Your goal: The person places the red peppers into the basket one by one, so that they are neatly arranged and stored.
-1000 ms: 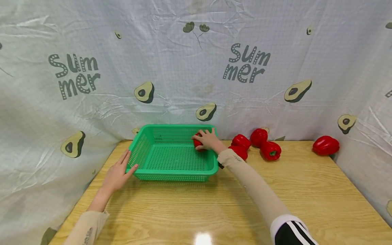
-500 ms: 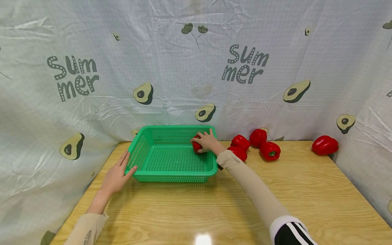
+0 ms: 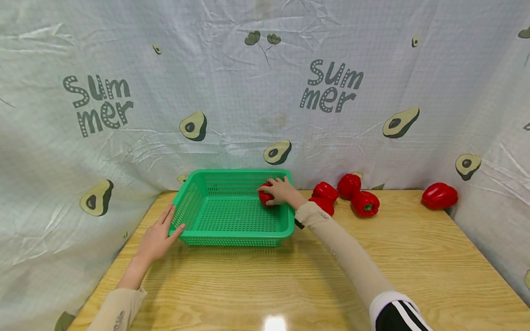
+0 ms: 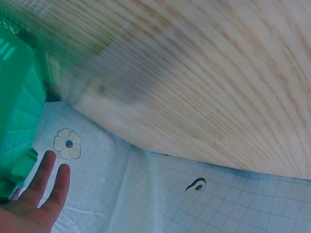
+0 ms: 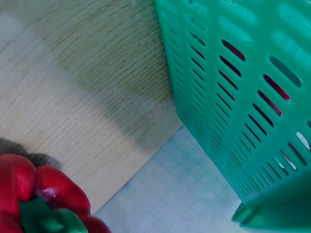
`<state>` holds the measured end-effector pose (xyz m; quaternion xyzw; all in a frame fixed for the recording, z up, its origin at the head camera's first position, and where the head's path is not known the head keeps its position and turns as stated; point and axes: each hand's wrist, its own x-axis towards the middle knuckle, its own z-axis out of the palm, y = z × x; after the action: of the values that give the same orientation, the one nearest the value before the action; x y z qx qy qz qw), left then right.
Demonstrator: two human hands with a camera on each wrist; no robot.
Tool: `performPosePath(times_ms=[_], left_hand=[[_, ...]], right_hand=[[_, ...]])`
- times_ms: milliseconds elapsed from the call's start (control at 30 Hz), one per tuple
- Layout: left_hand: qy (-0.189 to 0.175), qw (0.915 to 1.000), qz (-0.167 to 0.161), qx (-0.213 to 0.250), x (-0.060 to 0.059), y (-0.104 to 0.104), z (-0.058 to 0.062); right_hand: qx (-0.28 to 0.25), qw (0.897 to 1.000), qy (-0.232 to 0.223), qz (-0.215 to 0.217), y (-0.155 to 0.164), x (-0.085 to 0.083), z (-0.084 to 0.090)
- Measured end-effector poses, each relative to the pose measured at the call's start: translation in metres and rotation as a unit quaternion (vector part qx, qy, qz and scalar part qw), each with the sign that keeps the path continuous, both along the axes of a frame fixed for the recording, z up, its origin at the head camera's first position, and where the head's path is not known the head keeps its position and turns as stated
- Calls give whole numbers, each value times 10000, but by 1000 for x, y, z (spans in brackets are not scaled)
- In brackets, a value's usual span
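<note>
Curled fingers of the right hand [image 3: 281, 191] wrap over a red bell pepper [image 3: 265, 197], a close grip that covers most of its top. What shows of the pepper is glossy, deep red and rounded, low inside the green basket [image 3: 194, 202] at its far right corner, against the perforated wall. Whether it rests on the basket floor I cannot tell. The left hand [image 3: 159, 236] lies flat on the wooden surface [image 3: 256, 285], fingers straight, their tips touching the basket's near left corner; its grip is wide and holds nothing. The basket is a shallow slotted plastic tray standing near the far edge of the surface. Just right of it lie more red peppers [image 3: 349, 193] in a loose cluster, with another pepper [image 3: 440, 196] well apart by the printed cloth backdrop [image 3: 265, 92].
</note>
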<state>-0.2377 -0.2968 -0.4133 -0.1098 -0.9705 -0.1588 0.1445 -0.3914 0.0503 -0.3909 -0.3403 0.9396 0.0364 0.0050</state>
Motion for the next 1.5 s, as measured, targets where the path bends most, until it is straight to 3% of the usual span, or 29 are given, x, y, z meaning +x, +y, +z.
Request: performPosePath(times_ms=[200, 500, 867, 1167, 1500], left_hand=[[50, 10000, -18, 4, 0, 0, -3], [22, 10000, 24, 24, 4, -2, -6], [-97, 9999, 45, 51, 3, 0, -6], [-194, 9997, 41, 108, 2, 0, -3], [-124, 9999, 12, 77, -1, -2, -3]], right_hand=[[-132, 9999, 84, 14, 10, 8, 8], [-327, 9968, 635, 345, 33, 26, 18], [-739, 9900, 917, 772, 64, 48, 13], [-1154, 9777, 1337, 1134, 82, 63, 9], [-1588, 9613, 1987, 1059, 109, 72, -2]])
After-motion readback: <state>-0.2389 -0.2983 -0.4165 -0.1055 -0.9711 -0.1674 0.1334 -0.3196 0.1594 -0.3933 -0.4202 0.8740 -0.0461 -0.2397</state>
